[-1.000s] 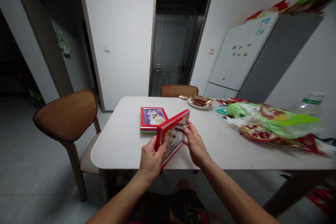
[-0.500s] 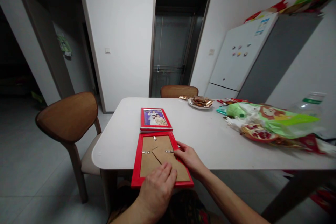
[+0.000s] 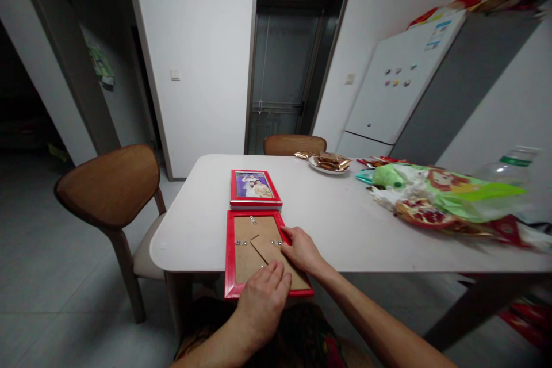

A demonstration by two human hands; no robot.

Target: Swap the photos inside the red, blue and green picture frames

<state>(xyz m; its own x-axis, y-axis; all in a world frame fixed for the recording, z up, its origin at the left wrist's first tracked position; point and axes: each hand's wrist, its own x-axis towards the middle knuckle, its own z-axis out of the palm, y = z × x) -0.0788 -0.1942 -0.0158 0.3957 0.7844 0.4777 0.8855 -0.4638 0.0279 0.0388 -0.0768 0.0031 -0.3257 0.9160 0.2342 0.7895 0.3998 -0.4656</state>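
Note:
A red picture frame [image 3: 232,276] lies face down, its brown backing board [image 3: 252,264] upward, and its near end juts past the table edge. Small metal clips show at the far, left and right sides of the board. My left hand [image 3: 264,298] lies over the near part of the frame, fingers together and bent onto the board; what is under the fingertips is hidden. At the right side, my right hand [image 3: 302,250] grips the red border close to the right clip. Just beyond stands a second red frame [image 3: 256,202], photo side up.
The white table [image 3: 336,230] carries a plate [image 3: 317,167] of wrapped packets, an opened pomegranate [image 3: 425,213], a green plastic bag [image 3: 474,198] and a clear bottle [image 3: 513,164] on the right. Brown chairs [image 3: 112,187] stand at the left and far side.
The whole view has shifted slightly upward. The face-down frame has turned a little and its near left corner sits further right. Both hands stay on it, the left fingers bent near the near edge.

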